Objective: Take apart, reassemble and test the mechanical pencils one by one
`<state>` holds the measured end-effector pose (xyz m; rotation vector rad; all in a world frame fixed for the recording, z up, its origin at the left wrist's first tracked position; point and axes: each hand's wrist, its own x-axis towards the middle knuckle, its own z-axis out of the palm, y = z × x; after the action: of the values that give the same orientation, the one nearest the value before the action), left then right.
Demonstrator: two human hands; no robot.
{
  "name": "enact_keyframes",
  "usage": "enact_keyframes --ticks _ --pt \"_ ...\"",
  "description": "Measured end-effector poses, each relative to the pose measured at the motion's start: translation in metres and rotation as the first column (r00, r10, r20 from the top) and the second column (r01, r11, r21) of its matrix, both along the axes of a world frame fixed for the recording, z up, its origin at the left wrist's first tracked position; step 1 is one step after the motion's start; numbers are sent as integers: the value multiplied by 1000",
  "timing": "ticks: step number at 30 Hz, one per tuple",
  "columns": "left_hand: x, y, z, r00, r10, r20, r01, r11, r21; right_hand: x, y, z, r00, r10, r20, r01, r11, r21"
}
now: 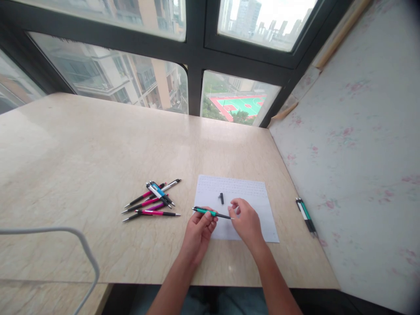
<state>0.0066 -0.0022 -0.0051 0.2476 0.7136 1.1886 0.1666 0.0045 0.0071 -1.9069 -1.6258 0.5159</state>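
Note:
My left hand is closed around a green and black ballpoint pen, held nearly level with its metal tip toward the right. My right hand is just by that tip, fingers curled and thumb apart from them; it seems to hold nothing. Whether the thumb touches the pen tip is hard to tell. Beneath both hands lies a white sheet of paper with faint handwritten lines. A small black piece resembling a pen cap rests on the sheet, beyond the pen.
Left of the paper is a loose pile of pens in pink, purple, blue and white. Two more pens lie by the papered wall at right. A grey cable curves over the near left of the marbled tabletop.

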Motion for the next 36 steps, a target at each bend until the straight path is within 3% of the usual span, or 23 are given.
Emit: enact_keyframes --ticks 4,8,11,14,17,20,26,36 --pt "0 0 0 1000 4 0 -4 1000 -2 -24 18 -3 966 -16 259 13 1000 13" --pt "0 -1 0 1000 4 2 -4 1000 -13 -32 22 -5 946 -45 320 62 997 -42" --pt "0 -1 -1 1000 6 9 -6 1000 -30 -20 15 -5 968 -126 219 141 988 -56" --pt "0 -2 -1 1000 5 14 -5 999 -39 2 -2 -2 988 -156 -19 154 987 -47" --pt "1 -2 -1 1000 -8 -2 8 1000 -26 21 -25 5 944 -96 -315 84 995 -53" --pt "1 -2 -1 1000 -16 -21 16 1000 -8 32 -48 17 887 -80 -455 62 997 -53" --pt "0 -2 -1 997 -29 -68 29 1000 7 36 -67 28 868 -95 -487 101 995 -13" --pt "4 -6 6 977 -134 -165 148 986 79 -2 -50 25 884 17 -467 -6 1000 26"
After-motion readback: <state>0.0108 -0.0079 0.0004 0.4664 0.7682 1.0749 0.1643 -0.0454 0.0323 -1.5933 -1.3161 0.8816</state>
